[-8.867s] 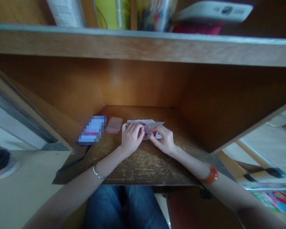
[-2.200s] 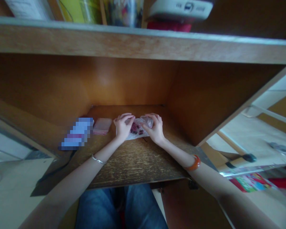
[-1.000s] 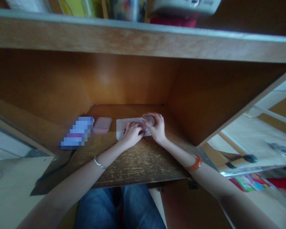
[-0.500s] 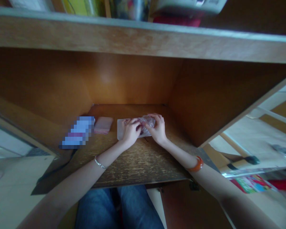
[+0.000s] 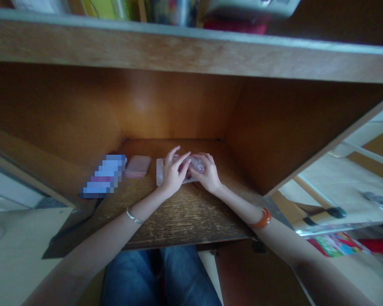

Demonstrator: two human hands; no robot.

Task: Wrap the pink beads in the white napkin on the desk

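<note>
Clear plastic packet (image 5: 194, 165) is lying long-axis sideways on white paper (image 5: 160, 174), right hand (image 5: 210, 173) gripping its right end narrowly, left hand (image 5: 172, 172) spreading wide beside its left end.

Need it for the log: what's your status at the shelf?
Left hand open, fingers spread by the plastic bag. Right hand cupped over the bag, on a white sheet. Pink packet beside the sheet.
</note>
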